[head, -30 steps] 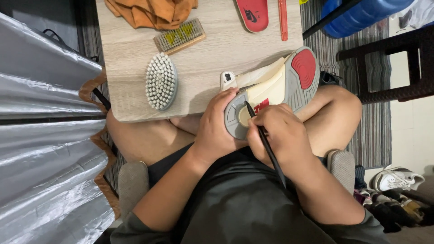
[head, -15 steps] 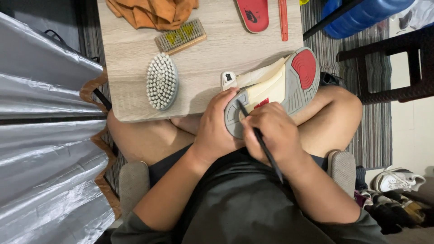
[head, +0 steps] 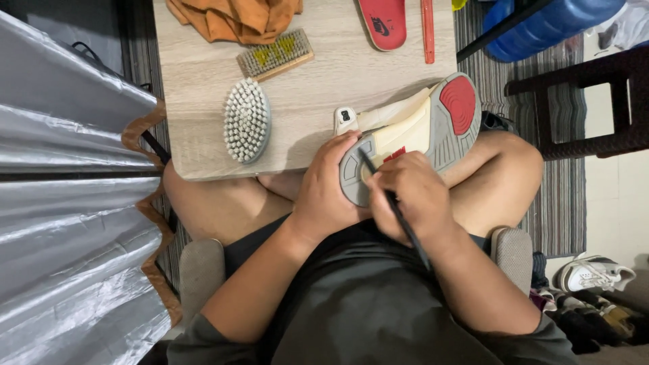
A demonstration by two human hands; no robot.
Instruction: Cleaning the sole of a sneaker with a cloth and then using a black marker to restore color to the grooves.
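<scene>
A pale wood-grain counter (head: 203, 81) stands over a striped rug, silver sheeting hanging to one side; on it lie an oval white-bristled brush (head: 247, 120), a small wooden brush (head: 274, 54), an orange cloth (head: 236, 17) and a red insole (head: 382, 21); the sneaker (head: 419, 132), sole up, grey, cream and red, rests at the counter's near edge over the person's lap; the left hand (head: 329, 189) is clasped round its heel; the right hand (head: 411, 196) is closed on a thin dark tool (head: 395, 206), tip touching the sole.
</scene>
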